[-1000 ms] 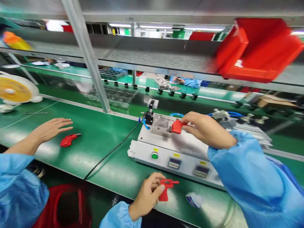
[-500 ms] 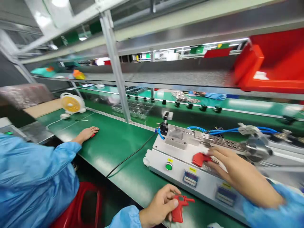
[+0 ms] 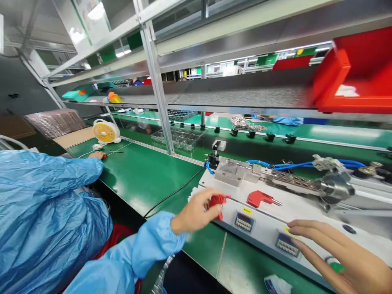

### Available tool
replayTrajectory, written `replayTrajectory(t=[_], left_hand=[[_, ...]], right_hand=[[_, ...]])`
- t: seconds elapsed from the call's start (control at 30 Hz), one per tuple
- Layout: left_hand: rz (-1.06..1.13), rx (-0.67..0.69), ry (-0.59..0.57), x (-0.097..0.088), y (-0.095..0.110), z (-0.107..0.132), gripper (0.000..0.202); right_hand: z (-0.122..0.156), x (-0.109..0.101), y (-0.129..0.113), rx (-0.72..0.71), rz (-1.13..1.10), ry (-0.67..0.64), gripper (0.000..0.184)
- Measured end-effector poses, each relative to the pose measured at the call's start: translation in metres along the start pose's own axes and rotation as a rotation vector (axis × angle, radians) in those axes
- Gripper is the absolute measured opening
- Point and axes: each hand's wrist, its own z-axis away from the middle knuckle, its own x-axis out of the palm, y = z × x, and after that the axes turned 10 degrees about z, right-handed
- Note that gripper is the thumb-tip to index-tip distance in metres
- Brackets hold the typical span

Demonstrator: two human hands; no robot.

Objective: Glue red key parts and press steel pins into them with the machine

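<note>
My left hand (image 3: 200, 210) is closed around a red pistol-shaped part (image 3: 217, 201), held above the front left edge of the machine (image 3: 211, 183). The fingers cover much of that part. On the machine's pale top lies a second red piece (image 3: 259, 198) with a thin metal pin pointing right. My right hand (image 3: 333, 249), fingers stretched out and holding nothing, hovers over the machine's front right side. Beneath it a green button (image 3: 337, 266) is partly covered by the hand. Two counter displays (image 3: 244, 221) sit on the front panel.
A co-worker in a blue smock (image 3: 52, 196) sits to the left, one hand near a yellow-and-white fan (image 3: 106, 131). A red bin (image 3: 364, 77) rests on the shelf above. A black cable (image 3: 174, 192) crosses the green bench (image 3: 137, 175). A small packet (image 3: 277, 284) lies in front.
My right hand has let go of the red piece on the machine and moved right and down. My left hand has lifted the pistol-shaped part up toward the machine. The co-worker's hand moved back toward the fan.
</note>
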Motion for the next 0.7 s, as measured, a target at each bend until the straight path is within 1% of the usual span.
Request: replayTrajectory(t=[0.07, 0.13, 0.2, 0.3, 0.37, 0.47, 0.6, 0.7], left_hand=[[-0.275, 0.166, -0.006, -0.013, 0.022, -0.028, 0.030], [-0.505, 0.219, -0.013, -0.020, 0.037, -0.060, 0.034], [-0.733, 0.195, -0.043, -0.018, 0.048, -0.088, 0.036], [-1.021, 0.077, -0.131, -0.006, 0.061, -0.118, 0.035], [-1.106, 0.026, -0.181, 0.002, 0.066, -0.129, 0.031], [-1.149, 0.012, -0.210, 0.008, 0.067, -0.137, 0.029], [-1.197, -0.013, -0.238, 0.010, 0.063, -0.143, 0.029], [-1.211, -0.007, -0.256, 0.009, 0.060, -0.143, 0.029]], right_hand=[[0.005, -0.015, -0.012, -0.035, -0.039, -0.056, 0.028], [0.006, -0.027, -0.025, -0.023, -0.053, -0.100, 0.030], [0.008, -0.034, -0.033, 0.008, -0.048, -0.128, 0.031], [0.013, -0.036, -0.037, 0.032, -0.041, -0.148, 0.031], [0.016, -0.036, -0.036, 0.040, -0.039, -0.158, 0.031], [0.018, -0.036, -0.034, 0.045, -0.037, -0.162, 0.031], [0.017, -0.036, -0.035, 0.055, -0.047, -0.177, 0.032], [0.015, -0.032, -0.035, 0.056, -0.059, -0.178, 0.033]])
